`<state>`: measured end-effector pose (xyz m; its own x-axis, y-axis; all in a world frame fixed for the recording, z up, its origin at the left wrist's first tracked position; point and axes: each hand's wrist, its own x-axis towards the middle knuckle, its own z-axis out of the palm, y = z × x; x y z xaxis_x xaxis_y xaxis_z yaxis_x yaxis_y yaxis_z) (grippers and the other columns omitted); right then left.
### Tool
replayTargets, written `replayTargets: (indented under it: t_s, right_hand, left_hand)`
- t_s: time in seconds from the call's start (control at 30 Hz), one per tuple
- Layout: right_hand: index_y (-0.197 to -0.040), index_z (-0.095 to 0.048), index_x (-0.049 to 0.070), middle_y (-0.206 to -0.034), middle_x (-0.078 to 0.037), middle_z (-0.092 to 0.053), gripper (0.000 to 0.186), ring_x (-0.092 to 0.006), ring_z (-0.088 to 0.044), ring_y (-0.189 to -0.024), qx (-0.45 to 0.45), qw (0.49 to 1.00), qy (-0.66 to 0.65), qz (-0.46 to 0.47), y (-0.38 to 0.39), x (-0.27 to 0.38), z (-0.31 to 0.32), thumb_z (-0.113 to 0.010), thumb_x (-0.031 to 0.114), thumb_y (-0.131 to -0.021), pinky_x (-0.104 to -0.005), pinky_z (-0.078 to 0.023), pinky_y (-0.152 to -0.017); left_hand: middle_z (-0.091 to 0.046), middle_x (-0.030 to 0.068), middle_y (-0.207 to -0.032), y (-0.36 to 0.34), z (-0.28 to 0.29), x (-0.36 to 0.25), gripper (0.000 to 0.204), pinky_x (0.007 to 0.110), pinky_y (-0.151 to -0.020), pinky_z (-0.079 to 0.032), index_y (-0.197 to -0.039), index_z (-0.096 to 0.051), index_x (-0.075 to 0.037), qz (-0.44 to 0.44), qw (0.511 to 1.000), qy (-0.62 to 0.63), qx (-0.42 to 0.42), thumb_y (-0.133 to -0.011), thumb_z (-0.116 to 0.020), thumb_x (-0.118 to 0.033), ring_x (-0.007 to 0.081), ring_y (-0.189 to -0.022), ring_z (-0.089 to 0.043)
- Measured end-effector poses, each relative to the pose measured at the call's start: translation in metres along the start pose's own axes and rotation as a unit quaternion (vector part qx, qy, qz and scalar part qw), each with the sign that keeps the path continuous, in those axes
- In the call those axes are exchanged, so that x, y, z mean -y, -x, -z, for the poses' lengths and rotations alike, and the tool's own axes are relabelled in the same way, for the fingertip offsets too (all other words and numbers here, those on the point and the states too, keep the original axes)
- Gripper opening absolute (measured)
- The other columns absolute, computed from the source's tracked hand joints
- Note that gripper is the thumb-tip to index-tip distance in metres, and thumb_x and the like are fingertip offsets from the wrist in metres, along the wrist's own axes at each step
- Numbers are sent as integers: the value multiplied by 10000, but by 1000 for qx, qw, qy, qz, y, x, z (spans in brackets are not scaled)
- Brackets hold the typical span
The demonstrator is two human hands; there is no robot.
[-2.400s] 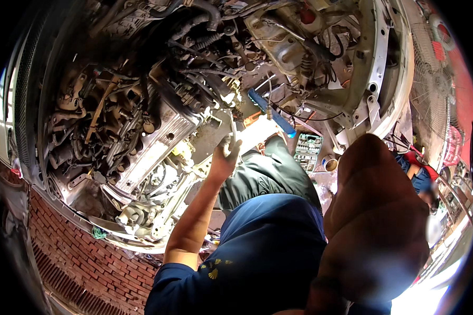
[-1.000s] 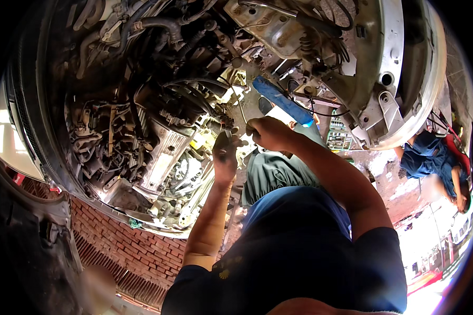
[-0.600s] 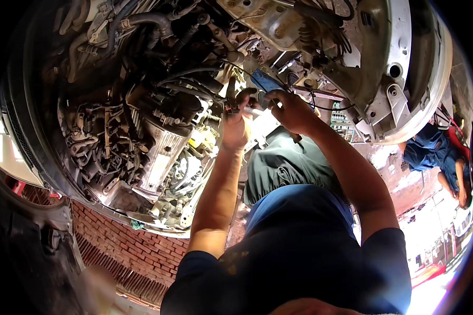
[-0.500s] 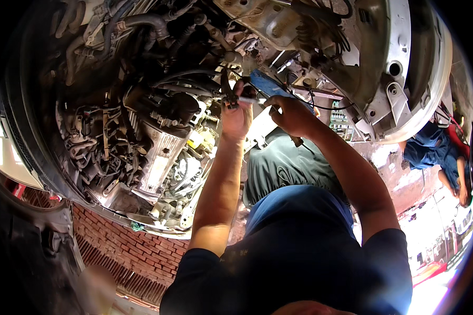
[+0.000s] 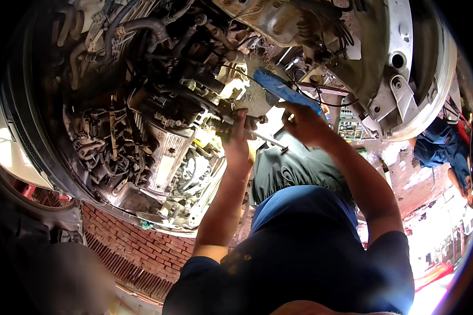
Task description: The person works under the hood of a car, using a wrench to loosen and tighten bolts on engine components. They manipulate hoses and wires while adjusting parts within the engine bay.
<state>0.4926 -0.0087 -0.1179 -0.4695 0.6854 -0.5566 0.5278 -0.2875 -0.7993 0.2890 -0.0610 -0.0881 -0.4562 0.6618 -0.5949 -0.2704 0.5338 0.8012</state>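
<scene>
- As the person looks down, their navy shirt (image 5: 299,252) fills the lower middle, with both bare forearms reaching up past it.
- Beyond the shirt, dark grey-green trousers (image 5: 299,170) show between the arms.
- The left hand (image 5: 239,140) has its grip grasping a slim metal rod (image 5: 268,139), thumb raised; the rod slants down to the right, in front of the trousers, and ends in a small crosspiece.
- Just beside that thumb is a dark knobbed part (image 5: 259,120); whether the hand touches it is unclear.
- The right hand (image 5: 305,125) is to the right of the rod's end, apart from it, fingers curled; I cannot tell whether its grip has anything in it.
- To the left lies the car's engine bay, with a silvery ribbed engine cover (image 5: 168,152) and dark pipework around it.
- Above the right hand, a long blue strip (image 5: 284,89) slants down to the right.
- Farther right, a socket set (image 5: 349,126) lies near a pale metal bracket (image 5: 403,97).
- At lower left is red brick paving (image 5: 136,236).
- Farthest right, a co-worker in blue clothing (image 5: 439,144) is partly visible.
</scene>
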Motion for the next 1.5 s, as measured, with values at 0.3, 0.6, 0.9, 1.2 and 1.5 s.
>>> replayTargets:
  t_s: [0.3, 0.6, 0.9, 1.2, 1.5]
  right_hand:
    - [-1384, -581, 100, -904, -188, -730, 455, -367, -714, -827, 164, 986, -6, -11, -9, -27, -98, -543, 251, -956, -475, -553, -819]
    - [-1494, -436, 85, -1155, -232, -680, 616, -358, -698, -926, -86, 982, 160, -47, -29, -65, -125, -623, 321, -956, -425, -564, -839]
    - [-1250, -635, 113, -1046, -108, -668, 363, -288, -633, -904, 79, 990, -101, -51, -43, -68, -172, -651, 269, -923, -414, -512, -798]
    - [-1160, -647, 124, -983, -120, -670, 306, -244, -659, -871, 166, 960, -215, -71, -38, -68, -150, -670, 346, -950, -400, -534, -768]
    - [-1302, -576, 93, -1228, -148, -639, 526, -292, -622, -1120, -8, 998, -61, 5, -46, -70, -136, -672, 473, -951, -411, -520, -917]
  left_hand:
    - [-488, -44, -642, 14, 10, -49, 212, 304, -686, -361, -1038, -685, -52, 94, 926, 292, 221, -1007, -659, -259, 130, -645, -442]
    - [-454, -80, -624, 26, 35, -59, 207, 281, -649, -320, -1059, -689, -108, 44, 906, 303, 292, -1015, -659, -307, 73, -606, -375]
    - [-553, -43, -726, 26, 36, -60, 166, 286, -661, -338, -1055, -671, -79, 69, 922, 257, 282, -996, -685, -234, 89, -649, -408]
    - [-585, 34, -896, 23, 38, -42, 107, 322, -760, -387, -989, -645, -60, 51, 974, 150, 164, -960, -679, -158, 146, -795, -473]
    - [-628, 2, -903, 29, 47, -48, 147, 262, -732, -406, -1014, -659, -61, -41, 981, -176, 71, -997, -666, -207, 88, -815, -528]
